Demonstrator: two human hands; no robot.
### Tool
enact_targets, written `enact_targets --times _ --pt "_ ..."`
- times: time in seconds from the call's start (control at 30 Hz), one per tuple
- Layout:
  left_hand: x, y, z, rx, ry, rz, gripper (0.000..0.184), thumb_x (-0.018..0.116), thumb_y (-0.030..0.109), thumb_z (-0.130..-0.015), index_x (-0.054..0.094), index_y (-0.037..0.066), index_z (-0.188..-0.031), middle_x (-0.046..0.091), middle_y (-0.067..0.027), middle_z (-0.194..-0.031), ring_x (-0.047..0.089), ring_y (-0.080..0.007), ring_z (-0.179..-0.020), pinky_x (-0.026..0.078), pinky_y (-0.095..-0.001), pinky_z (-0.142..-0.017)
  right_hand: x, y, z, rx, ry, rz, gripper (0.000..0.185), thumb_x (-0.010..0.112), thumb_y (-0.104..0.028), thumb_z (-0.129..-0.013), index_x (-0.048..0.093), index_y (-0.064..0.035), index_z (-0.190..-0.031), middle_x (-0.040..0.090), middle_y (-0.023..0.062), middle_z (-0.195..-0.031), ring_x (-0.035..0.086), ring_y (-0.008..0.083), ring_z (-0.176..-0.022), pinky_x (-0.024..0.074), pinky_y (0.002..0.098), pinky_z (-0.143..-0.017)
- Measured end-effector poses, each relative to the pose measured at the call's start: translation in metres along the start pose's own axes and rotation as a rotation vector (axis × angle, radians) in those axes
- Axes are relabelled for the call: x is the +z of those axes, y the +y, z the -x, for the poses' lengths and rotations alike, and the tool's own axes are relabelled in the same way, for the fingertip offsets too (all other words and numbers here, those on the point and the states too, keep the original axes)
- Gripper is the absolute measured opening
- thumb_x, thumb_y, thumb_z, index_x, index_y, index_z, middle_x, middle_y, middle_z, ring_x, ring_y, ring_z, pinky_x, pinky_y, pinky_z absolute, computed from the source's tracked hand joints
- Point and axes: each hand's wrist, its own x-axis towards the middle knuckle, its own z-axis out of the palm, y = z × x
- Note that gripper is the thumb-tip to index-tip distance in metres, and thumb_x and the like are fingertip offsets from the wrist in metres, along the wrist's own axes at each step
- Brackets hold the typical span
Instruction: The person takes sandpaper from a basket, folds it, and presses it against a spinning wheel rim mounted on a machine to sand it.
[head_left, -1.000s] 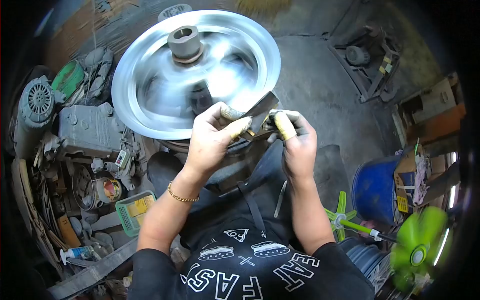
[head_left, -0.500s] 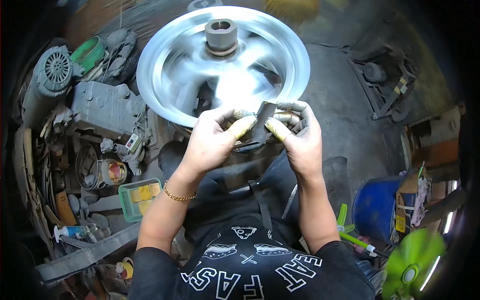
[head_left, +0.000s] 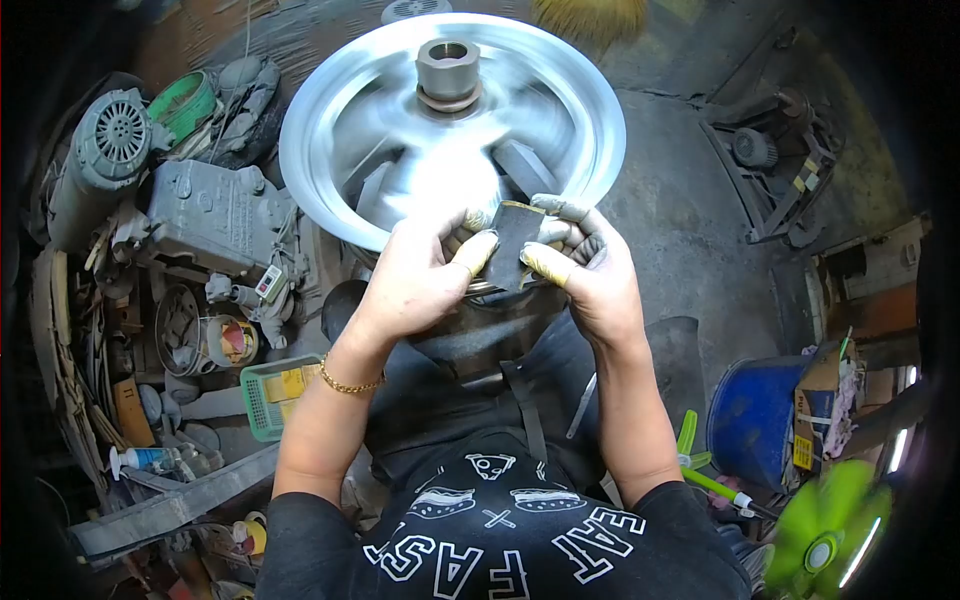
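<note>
Both my hands pinch a small dark piece of sandpaper [head_left: 514,238] with a yellowish top edge. My left hand [head_left: 415,272] is closed on its left side, thumb in front. At the right side, my right hand [head_left: 597,265] grips it between thumb and fingers. Yellow tape wraps several fingertips, and the fingers are smudged grey. Just beyond the hands is a shiny metal wheel rim [head_left: 303,165], its spokes smeared by spinning. A large hex nut [head_left: 447,72] sits on its centre. The sandpaper overlaps the wheel's near edge in view; whether it touches is unclear.
On the left stand a grey motor [head_left: 105,140], a dusty metal housing [head_left: 215,220] and a green basket [head_left: 265,400] holding yellow blocks. A blue drum [head_left: 750,415] and a green fan [head_left: 820,550] are at right. A motor frame [head_left: 755,150] stands farther back.
The sandpaper has turned so its dark face shows more broadly, and my fingers have shifted along it. The wheel's blurred spokes look different. The whole view has shifted slightly.
</note>
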Motion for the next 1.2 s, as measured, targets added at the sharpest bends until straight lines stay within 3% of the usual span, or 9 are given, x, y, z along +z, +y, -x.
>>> enact_targets --times 0.37,0.43,0.5,0.53,0.6,0.7,0.73,0.83,1.2 --pt "-0.001 -0.002 0.001 -0.047 0.006 0.097 0.008 0.068 0.005 -0.095 0.065 -0.002 -0.097 0.064 0.0022 -0.089 0.055 -0.0042 -0.083 0.047 -0.0228 -0.074 -0.01 -0.004 -0.009 0.056 -0.116 0.28 0.02 0.07 -0.008 -0.093 0.07 0.006 -0.106 0.071 0.0047 -0.095 0.064 0.0089 -0.087 0.0522 0.0272 -0.078" --pt "-0.005 -0.008 0.0 0.064 -0.076 -0.004 0.022 0.075 0.012 -0.089 0.069 -0.004 -0.103 0.072 -0.0056 -0.09 0.059 -0.0046 -0.079 0.052 -0.027 -0.069 -0.009 -0.006 -0.009 0.013 -0.11 0.285 0.019 0.069 -0.009 -0.093 0.07 0.0059 -0.105 0.071 0.0044 -0.095 0.063 0.0089 -0.087 0.0522 0.0281 -0.078" --pt "-0.008 -0.007 0.003 -0.076 -0.097 -0.039 0.016 0.074 0.008 -0.087 0.07 -0.002 -0.1 0.072 -0.0083 -0.089 0.064 -0.0114 -0.076 0.052 -0.0298 -0.071 -0.007 -0.01 -0.009 0.005 -0.116 0.294 0.019 0.069 -0.004 -0.088 0.07 0.0038 -0.105 0.073 0.0067 -0.092 0.066 0.013 -0.084 0.0525 0.0314 -0.079" --pt "-0.008 -0.007 0.001 0.122 -0.048 -0.231 0.017 0.074 0.006 -0.085 0.069 0.0 -0.1 0.071 -0.0107 -0.088 0.065 -0.0189 -0.076 0.052 -0.0322 -0.071 -0.008 -0.011 -0.01 0.006 -0.117 0.293 0.019 0.069 -0.004 -0.088 0.07 0.0038 -0.105 0.073 0.0067 -0.092 0.066 0.013 -0.084 0.0525 0.0314 -0.079" --pt "-0.003 -0.007 -0.003 0.44 0.055 -0.527 0.022 0.072 0.002 -0.079 0.067 0.003 -0.1 0.064 -0.0164 -0.087 0.063 -0.0368 -0.082 0.052 -0.0405 -0.073 -0.012 -0.012 -0.014 -0.393 -0.186 0.719 0.027 0.066 0.001 -0.081 0.07 0.0013 -0.107 0.074 0.0138 -0.095 0.071 0.0251 -0.084 0.0536 0.0347 -0.079" --pt "0.004 -0.012 -0.012 0.598 0.078 -0.739 0.024 0.071 -0.004 -0.074 0.063 0.0 -0.097 0.061 -0.0161 -0.093 0.061 -0.0355 -0.085 0.05 -0.0427 -0.075 -0.014 -0.01 -0.016 -0.308 -0.19 1.042 0.033 0.065 0.002 -0.076 0.07 -0.0012 -0.108 0.072 0.019 -0.1 0.07 0.0363 -0.089 0.0545 0.0385 -0.079" --pt "0.008 -0.013 -0.012 0.601 0.074 -0.738 0.024 0.071 -0.004 -0.074 0.063 0.0 -0.097 0.061 -0.0161 -0.093 0.061 -0.0355 -0.085 0.05 -0.0427 -0.075 -0.017 -0.003 -0.016 -0.455 -0.204 1.122 0.034 0.064 0.003 -0.077 0.069 -0.0014 -0.109 0.071 0.0198 -0.101 0.069 0.0379 -0.09 0.0557 0.0415 -0.08" --pt "0.017 -0.019 -0.01 0.625 0.034 -0.781 0.024 0.07 -0.002 -0.072 0.061 -0.001 -0.093 0.063 -0.0162 -0.102 0.061 -0.0357 -0.095 0.049 -0.0428 -0.086 -0.023 0.021 -0.014 -0.837 -0.159 1.226 0.036 0.066 0.001 -0.077 0.067 -0.0004 -0.113 0.072 0.0178 -0.106 0.07 0.0349 -0.093 0.0574 0.0429 -0.084" --pt "0.017 -0.05 -0.01 0.787 -0.107 -1.056 0.02 0.062 0.012 -0.078 0.063 0.001 -0.094 0.065 -0.0163 -0.106 0.063 -0.0295 -0.097 0.05 -0.0407 -0.091 -0.03 0.072 0.005 -0.937 -0.053 1.411 0.035 0.06 -0.006 -0.079 0.067 0.0085 -0.11 0.066 0.0243 -0.127 0.065 0.0244 -0.078 0.0564 0.0341 -0.067"
